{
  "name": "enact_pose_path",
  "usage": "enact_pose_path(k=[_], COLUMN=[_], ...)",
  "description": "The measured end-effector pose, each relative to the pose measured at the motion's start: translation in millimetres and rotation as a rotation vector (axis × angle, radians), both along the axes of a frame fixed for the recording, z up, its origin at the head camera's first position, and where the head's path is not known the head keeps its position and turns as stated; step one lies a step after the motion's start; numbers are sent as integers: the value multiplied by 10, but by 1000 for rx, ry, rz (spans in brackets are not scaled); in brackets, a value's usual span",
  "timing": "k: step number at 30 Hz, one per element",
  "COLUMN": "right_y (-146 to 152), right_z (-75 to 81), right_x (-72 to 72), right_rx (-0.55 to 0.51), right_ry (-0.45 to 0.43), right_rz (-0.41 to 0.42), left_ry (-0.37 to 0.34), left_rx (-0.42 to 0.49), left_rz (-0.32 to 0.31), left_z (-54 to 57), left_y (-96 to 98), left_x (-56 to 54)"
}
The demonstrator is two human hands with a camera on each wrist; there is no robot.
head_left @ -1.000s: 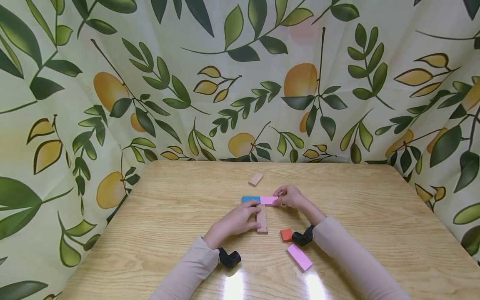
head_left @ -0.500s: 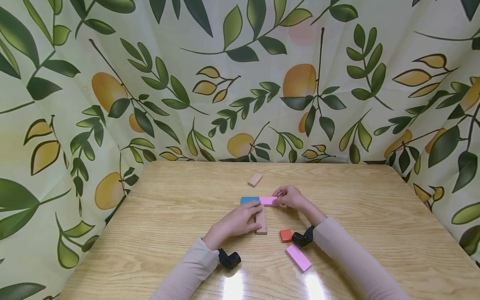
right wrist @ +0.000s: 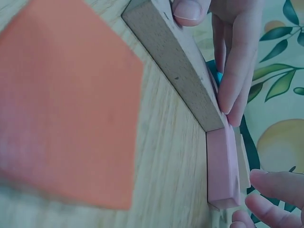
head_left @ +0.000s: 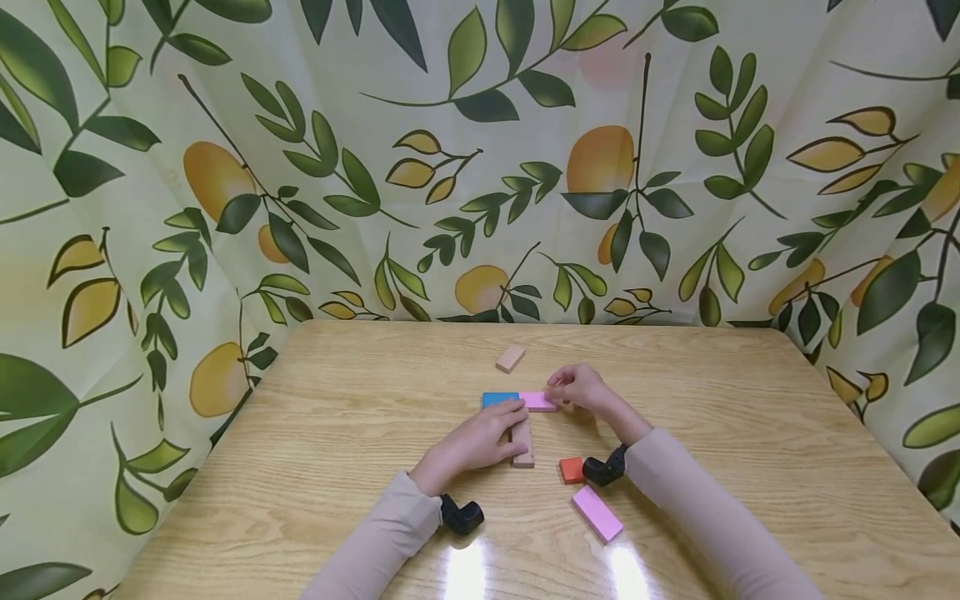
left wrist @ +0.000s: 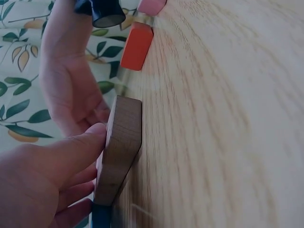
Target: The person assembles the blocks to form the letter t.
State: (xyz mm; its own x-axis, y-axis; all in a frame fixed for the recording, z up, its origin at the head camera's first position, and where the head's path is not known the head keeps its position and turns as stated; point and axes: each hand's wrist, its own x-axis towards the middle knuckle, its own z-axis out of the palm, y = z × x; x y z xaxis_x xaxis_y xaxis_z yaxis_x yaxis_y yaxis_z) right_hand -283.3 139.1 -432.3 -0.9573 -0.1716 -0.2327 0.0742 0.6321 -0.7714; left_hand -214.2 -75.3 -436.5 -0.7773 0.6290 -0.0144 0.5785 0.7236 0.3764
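A blue block and a pink block lie end to end in a row. From their joint a plain wooden block runs toward me, forming a T. My left hand rests on the wooden block: in the right wrist view its thumb touches the top near one end, and nearly straight fingertips reach the other end beside the pink block. My right hand hovers at the pink block's right end, fingers loosely bent. In the right wrist view, a gap shows between its fingertips and that block.
A square red-orange block lies by my right wrist's black camera. Nearer me is a second pink block, turned at an angle. A small wooden block lies behind the row. Patterned cloth hangs behind the table.
My right hand has lifted slightly from the pink block's end. The left hand has shifted a little over the wooden block, and the blocks keep their arrangement.
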Motion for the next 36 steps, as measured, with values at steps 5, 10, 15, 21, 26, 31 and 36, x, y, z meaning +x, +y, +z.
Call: enact_pose_path(k=[5,10,15,21,26,31,36], right_y=[-22,-37,-64,-101,-114,-113,-139], right_z=[22,31,42,74,76,71,55], right_x=[-22,-58,-89,-118,-164,-208,-234], right_rx=[-1,10,8,1,-27,-51,-69], right_ry=[-14,-9,5,8,12,15,3], right_rz=[-27,-38,-40,-46,-68,-87,-99], left_ry=[-21,-25,-35,-50,-45,-53,-56], left_rx=[11,-2,-9,4,5,2,-4], left_rz=[3,14,26,26,28,35,41], left_z=[6,4,5,5,-2,3,7], left_y=[-5,0,8,12,15,19,22], left_x=[-8,-18,-25,-32,-43,-49,-48])
